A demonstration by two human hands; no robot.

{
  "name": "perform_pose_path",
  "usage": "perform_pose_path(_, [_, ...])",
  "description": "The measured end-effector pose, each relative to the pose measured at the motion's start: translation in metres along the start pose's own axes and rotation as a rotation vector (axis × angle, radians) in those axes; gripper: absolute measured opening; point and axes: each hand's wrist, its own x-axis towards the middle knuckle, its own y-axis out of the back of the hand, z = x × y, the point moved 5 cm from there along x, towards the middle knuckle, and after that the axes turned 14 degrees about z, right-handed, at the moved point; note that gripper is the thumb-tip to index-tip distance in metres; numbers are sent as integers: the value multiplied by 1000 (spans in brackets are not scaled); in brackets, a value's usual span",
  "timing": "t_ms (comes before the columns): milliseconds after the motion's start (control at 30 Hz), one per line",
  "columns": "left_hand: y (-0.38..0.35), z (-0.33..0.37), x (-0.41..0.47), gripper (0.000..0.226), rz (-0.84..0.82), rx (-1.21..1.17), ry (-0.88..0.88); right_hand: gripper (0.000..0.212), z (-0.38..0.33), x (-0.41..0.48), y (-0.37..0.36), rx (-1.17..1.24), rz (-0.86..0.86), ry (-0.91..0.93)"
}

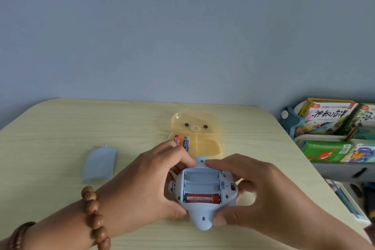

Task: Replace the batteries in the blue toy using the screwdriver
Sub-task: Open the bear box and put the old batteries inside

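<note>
The blue toy (199,216) lies belly-up near the table's front, its battery bay uncovered. One red battery (203,198) sits in the nearest slot; the two slots beyond it are bare. My left hand (146,184) grips the toy's left side and my right hand (251,191) grips its right side and front end. The toy's blue battery cover (99,164) lies flat on the table to the left. Two loose batteries (182,142) rest in the open yellow bear-shaped box (205,144) just behind the toy. No screwdriver is in view.
The pale wooden table (60,132) ends at a rounded right edge. Beyond it on the right stands a rack of children's books (332,128). A plain blue-grey wall rises behind the table. Bead bracelets circle my left wrist.
</note>
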Motion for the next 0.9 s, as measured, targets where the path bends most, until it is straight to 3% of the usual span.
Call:
perform_pose_path(200, [0, 19, 0, 58, -83, 96, 0, 77, 3, -3, 1, -27, 30, -10])
perform_pose_path(400, [-14, 39, -2, 41, 97, 102, 173, 75, 5, -7, 2, 6, 74, 3])
perform_pose_path(600, [-23, 48, 4, 49, 168, 144, 218, 75, 0, -7, 3, -23, 81, 44])
perform_pose_path(900, [-32, 51, 7, 56, 178, 3, 299, 78, -3, -6, 6, -59, 83, 72])
